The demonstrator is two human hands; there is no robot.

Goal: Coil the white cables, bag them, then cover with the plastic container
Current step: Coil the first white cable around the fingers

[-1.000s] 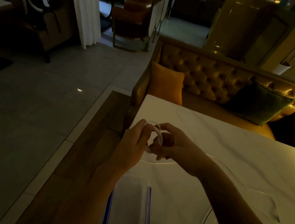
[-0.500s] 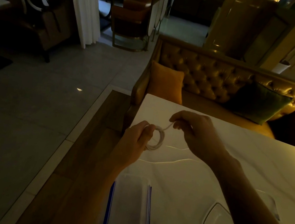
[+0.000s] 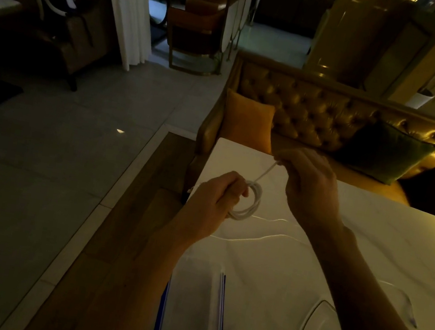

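Now wind on: left hand [image 3: 216,199] pinching coiled white cable [image 3: 249,203] above table [image 3: 371,234]; right hand [image 3: 308,180] fingertips pinching free strand, kept lightly taut, loops equal, beside bag [image 3: 192,299].

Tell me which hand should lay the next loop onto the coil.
Right. The right hand already pinches the free strand running up from the cable coil, so it can likely sweep it round. The left hand is occupied gripping the coil steady above the table.
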